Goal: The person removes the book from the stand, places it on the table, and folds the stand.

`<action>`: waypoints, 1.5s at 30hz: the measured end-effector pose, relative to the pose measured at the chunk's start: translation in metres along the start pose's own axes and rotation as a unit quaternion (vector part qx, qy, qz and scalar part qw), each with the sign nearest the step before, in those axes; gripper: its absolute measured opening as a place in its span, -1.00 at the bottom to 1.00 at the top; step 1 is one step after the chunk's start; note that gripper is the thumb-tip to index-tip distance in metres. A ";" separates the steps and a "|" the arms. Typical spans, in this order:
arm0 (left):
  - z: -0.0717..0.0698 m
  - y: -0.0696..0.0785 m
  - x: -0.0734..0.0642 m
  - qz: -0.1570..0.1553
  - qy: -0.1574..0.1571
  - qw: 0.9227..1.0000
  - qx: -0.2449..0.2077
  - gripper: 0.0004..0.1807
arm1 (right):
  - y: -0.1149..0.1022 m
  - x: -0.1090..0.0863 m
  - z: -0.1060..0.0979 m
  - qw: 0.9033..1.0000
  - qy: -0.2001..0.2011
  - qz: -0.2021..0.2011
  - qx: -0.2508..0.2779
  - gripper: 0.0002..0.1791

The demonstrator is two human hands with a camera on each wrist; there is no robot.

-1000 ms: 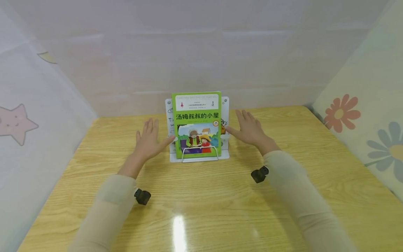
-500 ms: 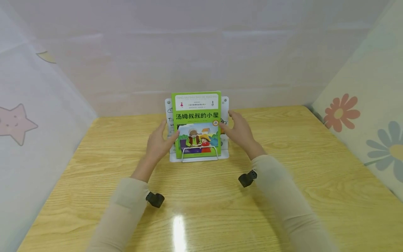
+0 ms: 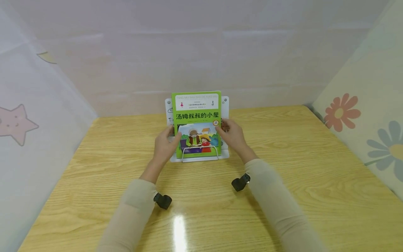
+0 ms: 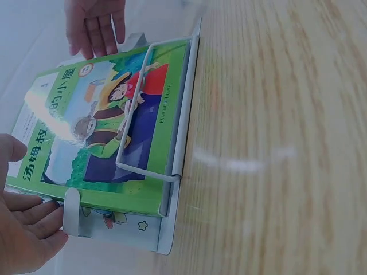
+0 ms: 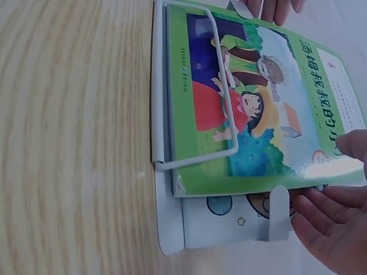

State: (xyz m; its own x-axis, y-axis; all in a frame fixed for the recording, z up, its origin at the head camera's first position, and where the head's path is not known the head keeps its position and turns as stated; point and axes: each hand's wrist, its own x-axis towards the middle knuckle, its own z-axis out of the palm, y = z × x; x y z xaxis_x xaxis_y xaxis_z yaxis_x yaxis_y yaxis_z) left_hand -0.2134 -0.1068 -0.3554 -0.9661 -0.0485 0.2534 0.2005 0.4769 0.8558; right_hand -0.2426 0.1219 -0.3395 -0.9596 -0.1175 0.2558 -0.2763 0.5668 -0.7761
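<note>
Green, the book (image 3: 197, 119) leaned on a white stand (image 3: 225, 105) at the far side of the table (image 3: 201, 185), gripped at its left edge by the left hand (image 3: 165, 144), at its right by the right hand (image 3: 233, 135) (thumbs in front).

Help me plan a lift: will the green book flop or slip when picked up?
The green book seems stiff: its cover stands flat. That glossy cover, showing glare, may be slippery. The wire bar in front could catch it.
</note>
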 end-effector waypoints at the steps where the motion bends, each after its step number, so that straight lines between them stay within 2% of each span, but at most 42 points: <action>1: 0.000 0.000 0.000 0.002 0.004 1.000 -0.003 -0.50 | 0.000 0.000 0.001 1.000 0.002 0.002 0.008 -0.55; 4: 0.002 0.001 0.002 0.005 0.021 1.000 -0.014 -0.49 | 0.001 0.001 0.005 1.000 0.010 0.008 0.025 -0.57; 10: 0.005 0.001 0.005 0.008 0.046 0.999 -0.025 -0.59 | 0.003 0.004 0.010 0.998 0.027 0.045 0.042 -0.58; 14: 0.006 0.003 0.005 -0.007 0.043 0.999 -0.028 -0.61 | 0.002 0.005 0.011 0.996 0.038 0.068 0.045 -0.58; 21: 0.005 0.003 0.006 -0.028 0.032 0.999 -0.018 -0.60 | 0.001 0.005 0.014 0.995 0.037 0.079 0.045 -0.58; 26: 0.007 0.005 0.012 -0.056 0.030 0.998 0.002 -0.62 | -0.003 0.007 0.015 0.994 0.034 0.094 0.043 -0.58; 33: 0.009 0.011 0.022 -0.080 0.042 0.995 0.028 -0.70 | -0.008 0.013 0.016 0.986 0.063 0.146 0.040 -0.64; 40: 0.010 0.010 0.026 -0.110 0.058 0.992 0.000 -0.73 | -0.008 0.016 0.017 0.977 0.084 0.186 0.065 -0.66; 45: 0.009 0.008 0.030 -0.116 0.067 0.991 -0.015 -0.73 | -0.006 0.019 0.017 0.974 0.085 0.199 0.070 -0.67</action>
State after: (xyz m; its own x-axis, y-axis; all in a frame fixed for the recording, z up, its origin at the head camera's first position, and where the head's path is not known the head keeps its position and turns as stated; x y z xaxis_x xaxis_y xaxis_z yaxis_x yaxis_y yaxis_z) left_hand -0.2420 -0.0970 -0.3453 -0.9569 -0.2711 0.1040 -0.0181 0.4132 0.9105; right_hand -0.2602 0.1029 -0.3399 -0.9726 0.2325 0.0010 0.0998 0.4214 -0.9014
